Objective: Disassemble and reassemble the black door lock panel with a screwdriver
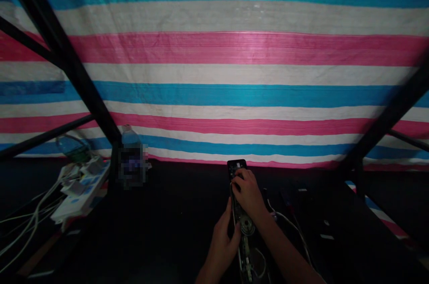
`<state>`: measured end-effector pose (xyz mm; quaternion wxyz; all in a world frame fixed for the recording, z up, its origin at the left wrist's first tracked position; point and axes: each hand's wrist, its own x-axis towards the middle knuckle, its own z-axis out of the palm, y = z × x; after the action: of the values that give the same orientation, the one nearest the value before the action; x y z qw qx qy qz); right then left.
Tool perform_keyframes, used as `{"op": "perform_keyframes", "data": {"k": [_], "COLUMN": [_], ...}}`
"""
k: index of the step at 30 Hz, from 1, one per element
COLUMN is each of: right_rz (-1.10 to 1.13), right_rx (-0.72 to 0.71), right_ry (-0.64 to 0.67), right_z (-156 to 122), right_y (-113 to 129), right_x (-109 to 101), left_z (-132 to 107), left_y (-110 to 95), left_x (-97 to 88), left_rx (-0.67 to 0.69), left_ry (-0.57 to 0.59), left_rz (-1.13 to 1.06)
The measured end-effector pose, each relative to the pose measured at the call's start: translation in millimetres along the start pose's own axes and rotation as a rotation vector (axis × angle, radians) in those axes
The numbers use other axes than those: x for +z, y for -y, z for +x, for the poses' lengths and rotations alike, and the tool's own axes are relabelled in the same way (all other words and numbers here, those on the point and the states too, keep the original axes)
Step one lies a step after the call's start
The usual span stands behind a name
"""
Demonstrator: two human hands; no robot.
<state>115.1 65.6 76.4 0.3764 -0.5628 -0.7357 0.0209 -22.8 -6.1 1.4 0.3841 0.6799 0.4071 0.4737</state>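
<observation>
In the lower middle of the head view, a slim black phone-like device [237,164] with bare inner parts showing lies in front of me. My left hand [224,235] grips its left edge, thumb and fingers along the side. Over its upper part is my right hand [247,190], fingers bent and pressed together on the parts; whatever they hold is hidden. Below the right wrist shows a round coil-like part [247,225]. Nearer to me lies a narrow strip of metallic parts [247,259]; darkness hides whether it belongs to the same device.
Dark table [161,226] under both hands. Power strip [75,199] with plugs and white cables [35,217] at left, near a plastic bottle [130,136]. A white cable [291,223] and small pieces [326,236] lie right. Black frame bars [80,82] and striped sheet [234,96] stand behind.
</observation>
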Motion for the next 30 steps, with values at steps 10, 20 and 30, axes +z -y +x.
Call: {"op": "perform_keyframes", "data": {"k": [10, 20, 30], "right_rz": [-0.005, -0.071, 0.22], "right_rx": [0.009, 0.049, 0.146], "right_ry": [0.019, 0.029, -0.221], "right_z": [-3, -6, -45], "right_y": [2, 8, -9], "right_x": [-4, -4, -22], "left_z": [-1, -2, 0], "left_y": [1, 3, -6], "left_x": [-1.0, -1.0, -2.9], "left_rx": [0.017, 0.057, 0.003], "left_ry": [0.015, 0.026, 0.016], "left_rz": [0.022, 0.044, -0.005]}}
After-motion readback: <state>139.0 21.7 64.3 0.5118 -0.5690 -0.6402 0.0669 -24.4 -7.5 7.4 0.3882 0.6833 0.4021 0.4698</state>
